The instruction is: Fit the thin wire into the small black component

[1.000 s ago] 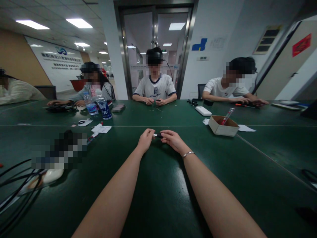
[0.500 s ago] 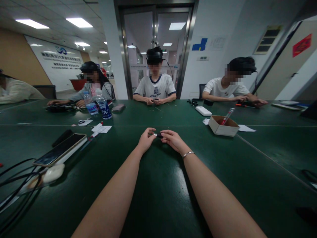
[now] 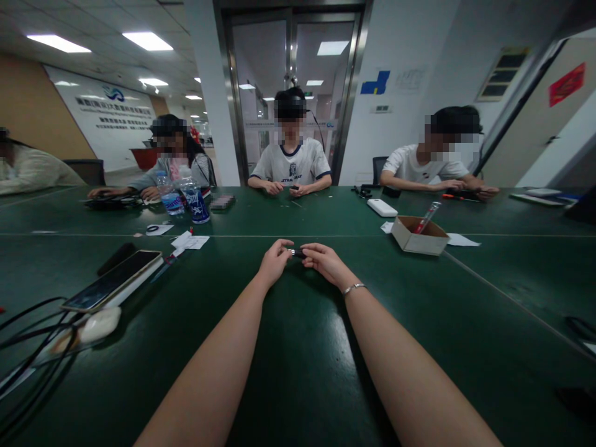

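Both hands meet over the middle of the green table around a small black object with a silver end [image 3: 298, 253]. At its silver end, the thumb and fingers of my left hand [image 3: 275, 261] pinch closed. My right hand [image 3: 325, 262], with a silver bracelet at the wrist, grips the black end between thumb and fingertips. The object lies roughly level between the fingertips, just above the tabletop. Fingers cover part of it, and it is too small to tell its kind.
Left on the table [image 3: 298, 372] lie a phone [image 3: 114, 280], a white rounded thing [image 3: 101, 325] and black cables [image 3: 35, 347]. Two bottles [image 3: 193, 195] stand farther back. A small open box [image 3: 419, 242] and a white block [image 3: 382, 208] are at right. Several people sit around.
My hands hold nearly the same position; slightly more of the silver end shows beside my left fingers. Across the table, a person's hands have moved a little apart.
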Demonstrator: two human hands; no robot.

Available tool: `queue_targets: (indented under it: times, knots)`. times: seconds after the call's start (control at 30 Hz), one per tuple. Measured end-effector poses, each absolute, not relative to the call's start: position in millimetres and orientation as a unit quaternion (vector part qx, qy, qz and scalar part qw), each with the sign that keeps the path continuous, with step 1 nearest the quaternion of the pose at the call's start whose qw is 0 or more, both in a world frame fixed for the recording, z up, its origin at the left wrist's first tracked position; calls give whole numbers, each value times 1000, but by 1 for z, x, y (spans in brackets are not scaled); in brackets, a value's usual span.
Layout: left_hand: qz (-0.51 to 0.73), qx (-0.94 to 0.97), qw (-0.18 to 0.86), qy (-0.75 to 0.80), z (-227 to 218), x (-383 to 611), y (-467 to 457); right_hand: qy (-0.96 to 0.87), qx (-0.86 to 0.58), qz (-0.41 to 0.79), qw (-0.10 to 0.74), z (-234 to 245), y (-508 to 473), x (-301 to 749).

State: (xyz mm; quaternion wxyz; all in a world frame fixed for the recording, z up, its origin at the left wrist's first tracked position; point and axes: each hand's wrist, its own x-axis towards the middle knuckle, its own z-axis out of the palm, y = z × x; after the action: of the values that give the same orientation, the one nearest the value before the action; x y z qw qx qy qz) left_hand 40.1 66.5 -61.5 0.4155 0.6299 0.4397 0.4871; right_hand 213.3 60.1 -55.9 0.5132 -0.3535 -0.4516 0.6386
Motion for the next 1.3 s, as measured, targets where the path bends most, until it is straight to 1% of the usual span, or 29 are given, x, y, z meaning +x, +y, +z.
queue_targets:
  times: [0.1,0.67,1.3]
  knots:
    - [482,626,427,441,-62,40,67,-453,-353,639,512,-56,60,213]
    - [477,634,404,455,-64,41,67,-460,-351,637,509,-56,61,212]
    - [472,644,409,443,-65,40,69,-455,-347,638,515,-56,61,212]
